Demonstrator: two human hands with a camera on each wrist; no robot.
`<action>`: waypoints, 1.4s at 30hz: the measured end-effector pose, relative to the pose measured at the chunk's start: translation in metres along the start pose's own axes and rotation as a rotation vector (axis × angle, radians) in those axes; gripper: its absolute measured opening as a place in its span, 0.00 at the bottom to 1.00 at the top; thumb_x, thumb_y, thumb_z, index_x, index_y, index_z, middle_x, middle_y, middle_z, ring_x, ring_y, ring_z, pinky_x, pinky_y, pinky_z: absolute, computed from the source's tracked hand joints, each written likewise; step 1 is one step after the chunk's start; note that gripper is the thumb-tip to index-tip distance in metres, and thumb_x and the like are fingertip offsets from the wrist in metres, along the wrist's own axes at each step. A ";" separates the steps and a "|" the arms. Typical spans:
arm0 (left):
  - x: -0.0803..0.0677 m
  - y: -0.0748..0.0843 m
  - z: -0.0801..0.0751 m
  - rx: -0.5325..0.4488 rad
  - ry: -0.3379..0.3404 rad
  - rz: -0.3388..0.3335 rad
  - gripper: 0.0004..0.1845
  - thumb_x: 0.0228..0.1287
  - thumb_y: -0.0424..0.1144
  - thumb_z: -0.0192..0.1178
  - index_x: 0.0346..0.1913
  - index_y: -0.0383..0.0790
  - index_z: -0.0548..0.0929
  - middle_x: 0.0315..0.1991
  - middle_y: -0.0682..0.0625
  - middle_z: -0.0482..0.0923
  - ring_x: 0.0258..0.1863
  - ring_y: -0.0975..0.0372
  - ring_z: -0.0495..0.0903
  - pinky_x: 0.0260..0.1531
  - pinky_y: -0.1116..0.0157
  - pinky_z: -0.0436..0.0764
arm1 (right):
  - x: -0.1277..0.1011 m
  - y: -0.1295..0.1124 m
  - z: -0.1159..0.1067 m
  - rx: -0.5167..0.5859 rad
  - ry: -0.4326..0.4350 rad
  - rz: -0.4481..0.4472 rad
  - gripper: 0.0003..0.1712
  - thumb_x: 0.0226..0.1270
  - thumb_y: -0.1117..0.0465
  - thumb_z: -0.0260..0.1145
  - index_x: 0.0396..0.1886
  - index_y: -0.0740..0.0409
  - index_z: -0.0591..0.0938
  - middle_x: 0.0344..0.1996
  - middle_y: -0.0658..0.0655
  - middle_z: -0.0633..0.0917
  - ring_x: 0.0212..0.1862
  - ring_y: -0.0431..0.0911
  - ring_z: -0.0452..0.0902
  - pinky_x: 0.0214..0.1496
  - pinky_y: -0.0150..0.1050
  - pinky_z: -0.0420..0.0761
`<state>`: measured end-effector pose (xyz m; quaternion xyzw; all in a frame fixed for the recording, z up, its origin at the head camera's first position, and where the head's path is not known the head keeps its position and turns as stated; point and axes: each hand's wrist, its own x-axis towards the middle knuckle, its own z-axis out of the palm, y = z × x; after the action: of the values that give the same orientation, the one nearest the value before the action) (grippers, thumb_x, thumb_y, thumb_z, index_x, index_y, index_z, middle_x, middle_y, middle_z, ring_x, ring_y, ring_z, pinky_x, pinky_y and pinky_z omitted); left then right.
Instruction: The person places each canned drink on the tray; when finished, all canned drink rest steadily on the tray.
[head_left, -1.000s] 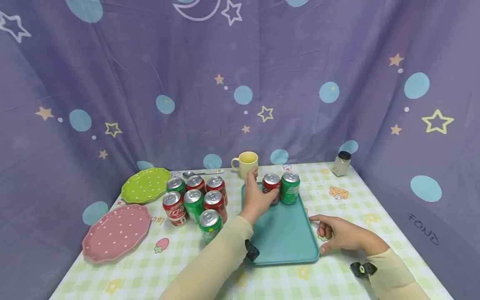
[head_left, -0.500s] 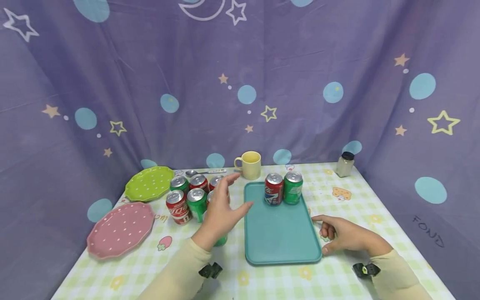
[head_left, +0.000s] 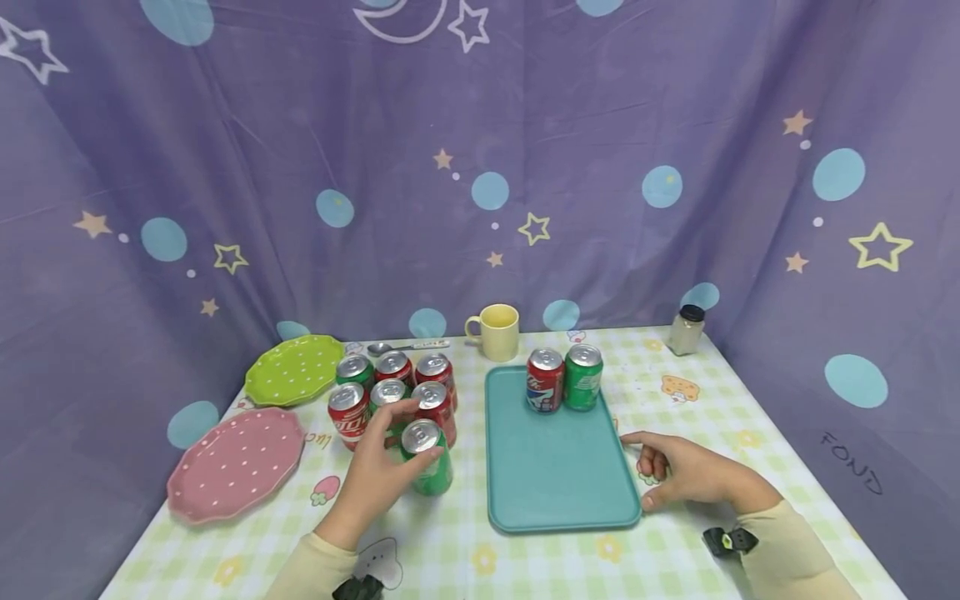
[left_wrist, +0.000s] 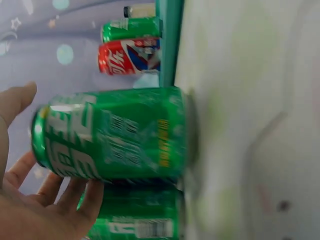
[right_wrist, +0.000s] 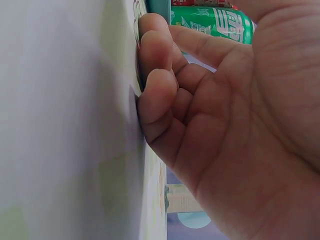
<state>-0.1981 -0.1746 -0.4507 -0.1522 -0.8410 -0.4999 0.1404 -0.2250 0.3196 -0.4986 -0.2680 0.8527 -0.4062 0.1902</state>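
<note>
My left hand [head_left: 416,435] reaches round the front green can [head_left: 427,462], which stands on the table left of the teal tray [head_left: 555,475]. Its fingers [left_wrist: 75,200] curl behind the can [left_wrist: 115,135], between it and the green can behind, and the thumb lies at the near side. A red can [head_left: 544,380] and a green can [head_left: 582,377] stand side by side at the tray's far end. My right hand [head_left: 639,469] rests on the table against the tray's right edge, fingers [right_wrist: 157,75] loosely curled and holding nothing.
Several more red and green cans [head_left: 390,375] cluster behind the front one. A green plate [head_left: 294,369] and a pink plate [head_left: 234,463] lie at the left. A yellow mug [head_left: 498,331], a spoon [head_left: 408,344] and a small jar [head_left: 686,329] stand along the back by the curtain.
My left hand let go of the red can on the tray, swung left and back toward me, and now wraps the front green can. The right hand stayed put.
</note>
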 end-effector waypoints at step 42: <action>-0.011 -0.032 0.005 -0.053 -0.127 -0.131 0.43 0.52 0.40 0.84 0.69 0.58 0.72 0.60 0.55 0.79 0.60 0.58 0.78 0.57 0.52 0.82 | 0.000 -0.004 0.001 0.047 0.007 -0.012 0.56 0.55 0.58 0.85 0.77 0.71 0.65 0.40 0.59 0.78 0.36 0.50 0.73 0.37 0.37 0.75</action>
<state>-0.2014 -0.1863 -0.4825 -0.1322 -0.8428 -0.5193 0.0496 -0.2233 0.3166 -0.4964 -0.2673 0.8418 -0.4283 0.1911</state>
